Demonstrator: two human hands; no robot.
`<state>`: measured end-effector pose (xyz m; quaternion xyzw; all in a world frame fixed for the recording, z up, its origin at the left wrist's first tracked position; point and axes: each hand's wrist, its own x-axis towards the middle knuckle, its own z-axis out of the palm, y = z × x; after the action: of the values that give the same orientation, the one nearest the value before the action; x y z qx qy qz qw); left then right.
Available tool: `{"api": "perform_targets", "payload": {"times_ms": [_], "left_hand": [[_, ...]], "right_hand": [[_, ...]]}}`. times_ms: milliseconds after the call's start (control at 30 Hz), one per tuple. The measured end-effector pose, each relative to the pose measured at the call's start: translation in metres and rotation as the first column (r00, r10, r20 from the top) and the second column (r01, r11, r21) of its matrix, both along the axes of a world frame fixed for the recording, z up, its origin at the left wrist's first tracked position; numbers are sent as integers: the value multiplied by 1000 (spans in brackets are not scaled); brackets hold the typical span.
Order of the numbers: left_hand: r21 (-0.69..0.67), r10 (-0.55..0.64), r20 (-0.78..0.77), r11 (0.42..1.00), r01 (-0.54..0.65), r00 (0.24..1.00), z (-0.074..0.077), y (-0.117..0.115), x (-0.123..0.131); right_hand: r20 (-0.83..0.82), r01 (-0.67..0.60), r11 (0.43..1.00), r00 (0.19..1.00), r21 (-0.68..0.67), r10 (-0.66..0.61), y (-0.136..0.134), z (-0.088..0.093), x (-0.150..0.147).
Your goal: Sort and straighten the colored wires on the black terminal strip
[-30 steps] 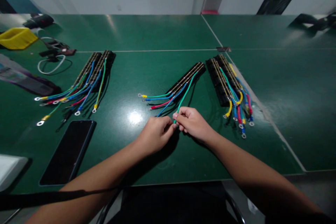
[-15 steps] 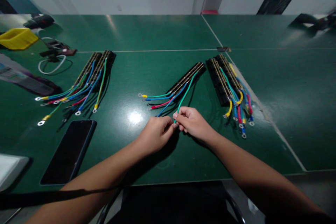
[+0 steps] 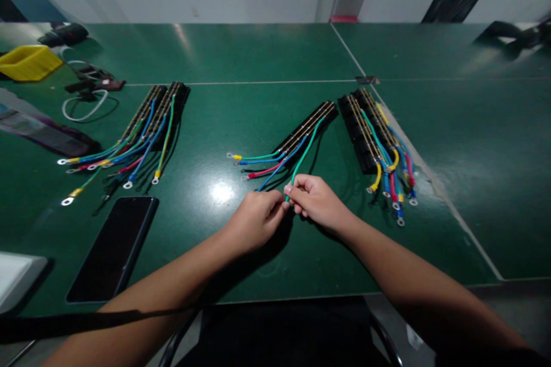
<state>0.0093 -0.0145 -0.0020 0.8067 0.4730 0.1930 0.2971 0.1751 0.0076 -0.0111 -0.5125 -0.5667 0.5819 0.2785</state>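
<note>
A black terminal block (image 3: 303, 129) with brass-coloured rows lies slanted on the green table, several coloured wires running from it toward me. Between thumb and fingers my right hand (image 3: 316, 198) pinches the green wire (image 3: 306, 152) near its free end. My left hand (image 3: 263, 215) is closed at the same end, its fingertips touching the right ones; the wire's tip is hidden there. A blue wire (image 3: 269, 180) runs down behind the left hand. Left of the hands, a red wire (image 3: 263, 172) and others end in ring lugs and lie loose.
Wired terminal blocks lie to the left (image 3: 160, 117) and right (image 3: 359, 135). A phone (image 3: 114, 249) rests near my left forearm. Farther left are a yellow bin (image 3: 32, 63), a white cable (image 3: 86, 109) and a plastic-wrapped packet (image 3: 43, 126). The table's front edge is close to me.
</note>
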Motion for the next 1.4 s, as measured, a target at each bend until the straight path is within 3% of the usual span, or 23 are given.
{"api": "perform_targets", "payload": {"times_ms": [267, 500, 767, 1033, 1233, 1400], "left_hand": [[-15, 61, 26, 998, -61, 998, 0, 0, 1], [-13, -12, 2, 1000, 12, 1000, 1, 0, 0], [-4, 47, 23, 999, -47, 999, 0, 0, 0], [10, -34, -16, 999, 35, 999, 2, 1, 0], [16, 30, -1, 999, -30, 1000, 1, 1, 1], [33, -26, -12, 999, 26, 1000, 0, 1, 0]], "right_hand": [[-19, 5, 1000, 1000, -14, -5, 0, 0, -1], [-8, -5, 1000, 1000, 0, 5, 0, 1, 0], [-13, 2, 1000, 1000, -10, -3, 0, 1, 0], [-7, -3, 1000, 1000, 3, 3, -1, 2, 0], [-5, 5, 1000, 1000, -15, -6, 0, 2, 0], [-9, -4, 1000, 1000, 8, 4, -1, 2, 0]]}}
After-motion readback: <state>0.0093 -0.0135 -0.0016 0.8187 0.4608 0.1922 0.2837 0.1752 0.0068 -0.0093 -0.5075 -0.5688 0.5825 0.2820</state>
